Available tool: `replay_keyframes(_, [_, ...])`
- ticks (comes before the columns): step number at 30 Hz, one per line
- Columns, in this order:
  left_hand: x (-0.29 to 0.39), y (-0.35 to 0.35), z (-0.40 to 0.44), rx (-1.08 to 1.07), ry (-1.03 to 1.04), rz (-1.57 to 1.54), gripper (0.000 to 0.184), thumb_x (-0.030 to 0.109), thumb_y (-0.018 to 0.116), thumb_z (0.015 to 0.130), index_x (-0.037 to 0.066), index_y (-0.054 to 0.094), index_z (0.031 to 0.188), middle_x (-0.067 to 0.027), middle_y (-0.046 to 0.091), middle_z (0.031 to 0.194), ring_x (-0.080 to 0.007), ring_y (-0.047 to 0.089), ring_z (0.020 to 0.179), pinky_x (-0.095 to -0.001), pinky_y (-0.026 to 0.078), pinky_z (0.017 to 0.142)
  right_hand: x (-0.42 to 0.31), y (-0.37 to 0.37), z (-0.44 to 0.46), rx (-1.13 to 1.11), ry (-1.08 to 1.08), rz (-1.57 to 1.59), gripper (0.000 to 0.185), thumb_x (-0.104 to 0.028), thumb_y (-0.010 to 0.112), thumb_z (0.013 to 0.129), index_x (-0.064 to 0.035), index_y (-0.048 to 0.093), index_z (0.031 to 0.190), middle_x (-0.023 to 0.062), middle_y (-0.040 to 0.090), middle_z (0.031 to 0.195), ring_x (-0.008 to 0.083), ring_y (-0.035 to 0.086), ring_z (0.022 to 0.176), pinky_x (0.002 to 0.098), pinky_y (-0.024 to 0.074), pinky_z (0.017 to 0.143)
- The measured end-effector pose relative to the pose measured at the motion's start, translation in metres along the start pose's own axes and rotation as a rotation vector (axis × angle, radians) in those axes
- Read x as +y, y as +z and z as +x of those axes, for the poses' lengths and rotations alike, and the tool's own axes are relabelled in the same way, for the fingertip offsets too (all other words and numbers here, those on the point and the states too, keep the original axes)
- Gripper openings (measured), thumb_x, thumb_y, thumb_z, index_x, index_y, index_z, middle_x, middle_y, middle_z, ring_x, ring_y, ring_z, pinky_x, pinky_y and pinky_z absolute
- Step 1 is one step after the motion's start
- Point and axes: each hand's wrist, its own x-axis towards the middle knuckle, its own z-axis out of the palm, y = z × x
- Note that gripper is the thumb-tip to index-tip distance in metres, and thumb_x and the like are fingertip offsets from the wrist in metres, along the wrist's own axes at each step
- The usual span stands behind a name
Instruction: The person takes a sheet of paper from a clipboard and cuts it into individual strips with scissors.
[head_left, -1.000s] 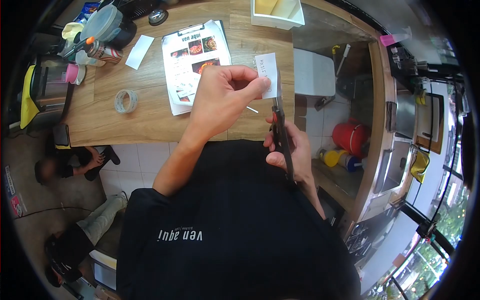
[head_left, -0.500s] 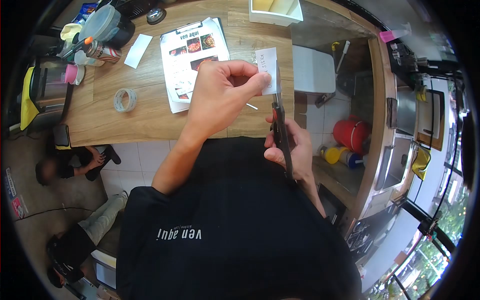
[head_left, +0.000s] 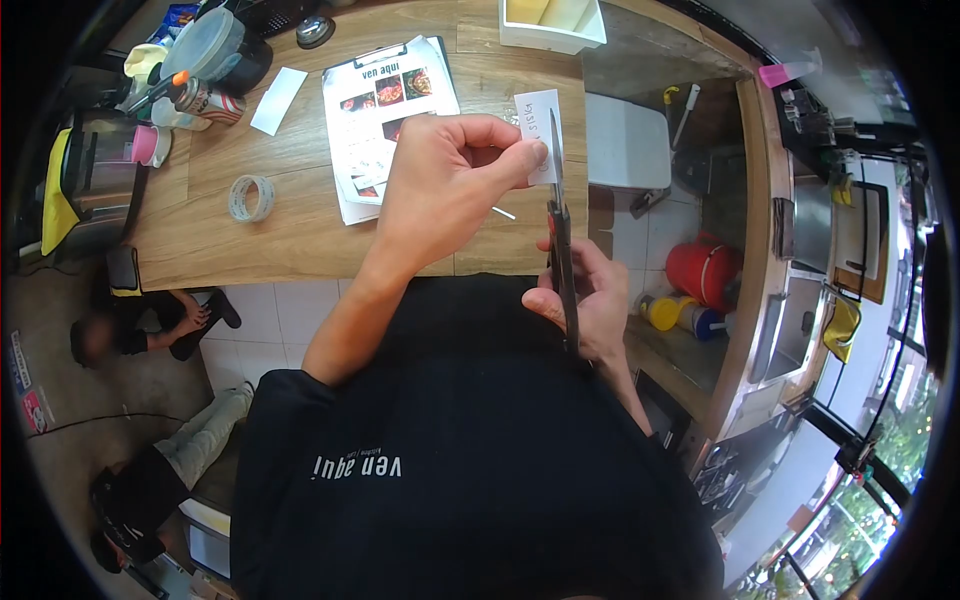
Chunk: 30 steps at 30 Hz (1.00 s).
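Observation:
A small white paper slip (head_left: 540, 112) with handwriting on it is pinched between the thumb and fingers of my left hand (head_left: 465, 170), above the table's front part. My right hand (head_left: 590, 295) grips a pair of scissors (head_left: 559, 240) with dark handles and some red on them. The scissors point away from me, and one blade lies over the slip near its right edge. Part of the writing is covered by my left thumb. Behind my left hand lies a clipboard with a printed menu sheet (head_left: 350, 130), partly hidden.
On the wooden table (head_left: 330, 245) are a roll of clear tape (head_left: 251, 199), a blank white paper piece (head_left: 279, 100), a can (head_left: 210, 101), a lidded tub (head_left: 205, 47) and a white bin (head_left: 553, 38). Two people (head_left: 140, 490) are at the left.
The scissors' blade has moved from beside the slip's right edge to over the slip. The slip has shifted slightly up and right. My left hand keeps its pinch.

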Motion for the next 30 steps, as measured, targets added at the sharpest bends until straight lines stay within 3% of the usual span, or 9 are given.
replay_keyframes(14, [0.002, 0.003, 0.000, -0.014, 0.011, -0.028, 0.014, 0.004, 0.065, 0.092, -0.009, 0.068, 0.093, -0.0182, 0.072, 0.098, -0.0195, 0.071, 0.092, -0.0269, 0.058, 0.076, 0.000, 0.001, -0.004, 0.057, 0.094, 0.013, 0.061, -0.028, 0.093, 0.067, 0.0048, 0.065, 0.110, 0.0025, 0.065, 0.063, 0.0054, 0.059, 0.060, 0.0205, 0.0459, 0.058])
replay_keyframes(16, [-0.002, 0.005, 0.000, 0.031, 0.039, -0.129, 0.017, 0.010, 0.071, 0.086, -0.006, 0.072, 0.088, -0.0072, 0.072, 0.078, -0.0086, 0.067, 0.073, -0.0215, 0.054, 0.067, 0.001, 0.001, -0.005, 0.065, 0.111, 0.009, 0.061, -0.028, 0.093, 0.067, 0.0047, 0.065, 0.110, 0.0023, 0.065, 0.063, 0.0051, 0.059, 0.060, 0.0201, 0.0450, 0.057])
replay_keyframes(17, [-0.001, 0.004, 0.000, 0.031, 0.040, -0.129, 0.017, 0.010, 0.071, 0.086, -0.006, 0.072, 0.088, -0.0072, 0.072, 0.078, -0.0086, 0.067, 0.073, -0.0215, 0.054, 0.067, 0.001, 0.001, -0.005, 0.076, 0.116, -0.006, 0.061, -0.030, 0.093, 0.067, 0.0045, 0.066, 0.109, 0.0022, 0.065, 0.063, 0.0048, 0.058, 0.060, 0.0202, 0.0444, 0.057])
replay_keyframes(19, [0.001, 0.002, 0.001, -0.044, 0.077, -0.017, 0.012, 0.003, 0.061, 0.094, -0.007, 0.067, 0.095, -0.0178, 0.072, 0.098, -0.0208, 0.071, 0.093, -0.0260, 0.059, 0.074, 0.002, 0.002, -0.006, 0.086, 0.120, -0.021, 0.061, -0.031, 0.093, 0.066, 0.0044, 0.066, 0.109, 0.0021, 0.065, 0.063, 0.0046, 0.058, 0.060, 0.0203, 0.0438, 0.056])
replay_keyframes(30, [0.009, 0.005, 0.005, 0.000, 0.093, -0.119, 0.013, 0.008, 0.059, 0.096, -0.003, 0.065, 0.092, -0.0164, 0.073, 0.092, -0.0228, 0.074, 0.087, -0.0266, 0.060, 0.069, 0.000, 0.002, -0.003, 0.069, 0.032, -0.007, 0.066, -0.030, 0.093, 0.066, 0.0055, 0.064, 0.113, 0.0030, 0.066, 0.065, 0.0066, 0.062, 0.061, 0.0218, 0.0479, 0.059])
